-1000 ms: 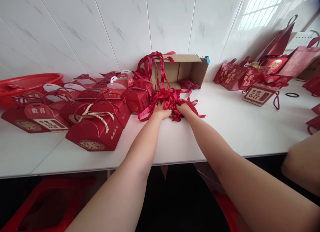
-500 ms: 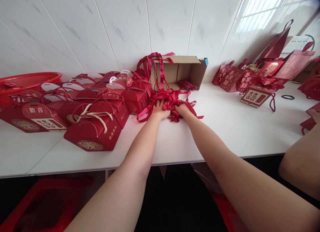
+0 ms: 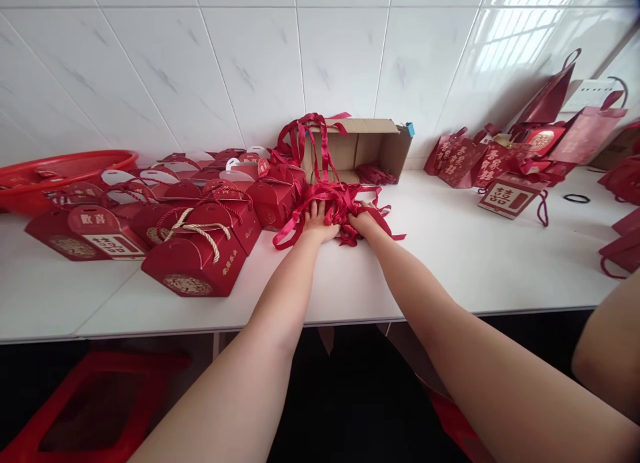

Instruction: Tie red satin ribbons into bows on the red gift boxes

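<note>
A loose pile of shiny red ribbons [image 3: 340, 195] lies on the white table in front of me, with loops and ends trailing outward. My left hand [image 3: 319, 227] rests on the pile's left side, its fingers stretched out and apart over the strands. At the pile's right side, my right hand [image 3: 366, 223] reaches in among the ribbons, which partly cover its fingers, so their grip is unclear. Behind the pile an open cardboard box [image 3: 383, 126] lies on its side, more ribbon inside. Some strands hang over its left edge.
Several red gift boxes [image 3: 187, 260] with cord handles crowd the left, before a red plastic basin [image 3: 75, 162]. Small red gift bags [image 3: 463, 160] and a black ring [image 3: 577, 198] are at the right. Another person's bare limb [image 3: 607, 343] shows at the right edge. A red stool [image 3: 125, 423] stands below.
The view has shifted slightly, showing more wall. Both my hands stay at the ribbon pile in nearly the same place; the ribbons look almost unchanged.
</note>
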`<act>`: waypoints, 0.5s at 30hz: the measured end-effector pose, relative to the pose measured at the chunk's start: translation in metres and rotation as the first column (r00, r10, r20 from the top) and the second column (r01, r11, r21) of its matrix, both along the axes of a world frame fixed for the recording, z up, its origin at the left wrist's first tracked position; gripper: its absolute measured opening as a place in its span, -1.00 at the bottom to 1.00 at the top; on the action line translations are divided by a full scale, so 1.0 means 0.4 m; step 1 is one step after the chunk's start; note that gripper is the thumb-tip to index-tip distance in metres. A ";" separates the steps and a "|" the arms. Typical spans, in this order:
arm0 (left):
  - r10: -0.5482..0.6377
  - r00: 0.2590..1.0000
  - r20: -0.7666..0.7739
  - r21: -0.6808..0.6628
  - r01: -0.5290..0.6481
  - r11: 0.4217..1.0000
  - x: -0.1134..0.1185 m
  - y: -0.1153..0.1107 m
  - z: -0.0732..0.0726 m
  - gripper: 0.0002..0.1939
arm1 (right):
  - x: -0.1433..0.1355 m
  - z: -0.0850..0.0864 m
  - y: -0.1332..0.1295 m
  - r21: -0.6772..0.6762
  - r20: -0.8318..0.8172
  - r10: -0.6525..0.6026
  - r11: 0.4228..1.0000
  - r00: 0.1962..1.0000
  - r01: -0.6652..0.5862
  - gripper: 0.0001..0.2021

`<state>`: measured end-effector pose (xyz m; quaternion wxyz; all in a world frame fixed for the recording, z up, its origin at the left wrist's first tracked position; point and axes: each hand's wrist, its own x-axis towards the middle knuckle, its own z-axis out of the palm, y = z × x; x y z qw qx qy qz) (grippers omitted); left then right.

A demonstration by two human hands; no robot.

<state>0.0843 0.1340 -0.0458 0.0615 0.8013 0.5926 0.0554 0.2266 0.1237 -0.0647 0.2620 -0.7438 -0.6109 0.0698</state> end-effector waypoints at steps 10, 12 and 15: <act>-0.014 1.000 0.004 0.026 0.014 1.000 0.002 -0.002 0.002 -0.29 | -0.015 0.020 -0.036 0.099 0.089 -0.045 0.994 0.995 0.036 -0.48; -0.007 1.000 -0.001 0.029 0.007 1.000 0.002 0.000 0.001 -0.28 | -0.014 0.021 -0.036 0.104 0.103 -0.041 0.994 0.994 0.030 -0.43; 0.004 1.000 -0.016 0.032 -0.003 0.999 0.003 0.005 0.000 -0.27 | -0.013 0.023 -0.037 0.093 0.095 -0.014 0.996 0.995 0.005 -0.39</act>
